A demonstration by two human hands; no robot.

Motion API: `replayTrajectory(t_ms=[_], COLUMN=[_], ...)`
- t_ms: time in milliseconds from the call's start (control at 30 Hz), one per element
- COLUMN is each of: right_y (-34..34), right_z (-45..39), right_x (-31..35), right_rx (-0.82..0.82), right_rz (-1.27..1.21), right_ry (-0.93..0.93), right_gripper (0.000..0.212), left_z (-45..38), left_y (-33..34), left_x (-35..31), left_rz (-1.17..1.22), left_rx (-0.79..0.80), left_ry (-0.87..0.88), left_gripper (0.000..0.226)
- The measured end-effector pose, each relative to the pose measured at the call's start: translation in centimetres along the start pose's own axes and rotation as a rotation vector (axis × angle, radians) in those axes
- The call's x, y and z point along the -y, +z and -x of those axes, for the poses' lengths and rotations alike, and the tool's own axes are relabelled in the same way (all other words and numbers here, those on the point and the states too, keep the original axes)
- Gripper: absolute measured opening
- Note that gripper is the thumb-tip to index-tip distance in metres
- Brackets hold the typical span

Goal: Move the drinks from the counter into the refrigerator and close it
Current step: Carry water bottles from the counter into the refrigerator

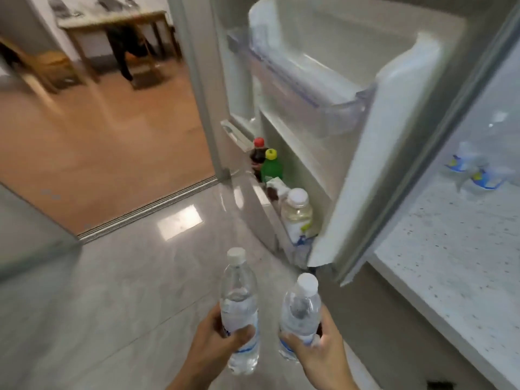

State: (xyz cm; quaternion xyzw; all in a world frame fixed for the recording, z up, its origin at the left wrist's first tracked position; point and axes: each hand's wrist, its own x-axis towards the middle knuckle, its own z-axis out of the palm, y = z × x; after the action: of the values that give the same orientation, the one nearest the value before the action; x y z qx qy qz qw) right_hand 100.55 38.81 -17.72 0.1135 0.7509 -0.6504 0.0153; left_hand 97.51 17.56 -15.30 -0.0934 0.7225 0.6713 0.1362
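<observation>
My left hand [218, 337] grips a clear water bottle [239, 302] with a white cap, held upright. A second clear water bottle [299, 311] stands in the grip of my right hand [318, 353]. Both are low in the view, in front of the open refrigerator door [374, 153]. The door's bottom shelf holds a dark cola bottle [257, 154] with a red cap, a green bottle [270, 166] with a yellow cap and a pale yellow drink [297, 212] with a white cap. The upper door bin [332, 108] looks empty.
A speckled white counter [450, 249] runs along the right, with two water bottles [472, 170] lying on it. Grey tile floor [126, 291] spreads to the left. Beyond a doorway lies a wood floor [107, 142] with a table [112, 21] and a person's dark legs.
</observation>
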Motion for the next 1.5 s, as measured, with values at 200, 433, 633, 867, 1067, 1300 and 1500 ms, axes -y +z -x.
replayTrajectory(t_ms=[200,433,633,867,1067,1300,1500], right_y=[9.0,17.1,23.4,30.0,34.5,38.9,43.8], right_z=[-4.3,-8.5,-13.5,-22.7,-31.5,-38.9,-43.5], right_x=[3.3,6.1,5.7,6.7,9.2,11.0,11.2], right_rx=[0.186,0.328,0.358,0.343,0.316,0.22,0.092], right_rz=[0.054,0.074,0.089,0.042,0.046,0.095,0.094], right_ry=[-0.071,-0.08,-0.045,-0.002,-0.01,-0.006,0.047], right_gripper=[0.053,0.052,0.058,0.051,0.055,0.059,0.057], left_z=[-0.2,-1.9,-6.4,-15.1,-23.2,-31.9,-40.2], left_y=[-9.3,-15.7,-20.1,-25.3,-29.4,-33.9,-39.3], left_x=[0.6,0.9,1.0,-2.0,-5.7,-7.7,-8.5], left_rz=[0.125,0.234,0.249,0.184,0.135,0.132,0.133], left_rx=[-0.314,-0.5,-0.55,-0.552,-0.501,-0.444,-0.299], left_ry=[0.02,0.02,-0.018,-0.041,-0.049,-0.055,-0.055], left_gripper=[0.042,0.051,0.053,0.058,0.049,0.041,0.041])
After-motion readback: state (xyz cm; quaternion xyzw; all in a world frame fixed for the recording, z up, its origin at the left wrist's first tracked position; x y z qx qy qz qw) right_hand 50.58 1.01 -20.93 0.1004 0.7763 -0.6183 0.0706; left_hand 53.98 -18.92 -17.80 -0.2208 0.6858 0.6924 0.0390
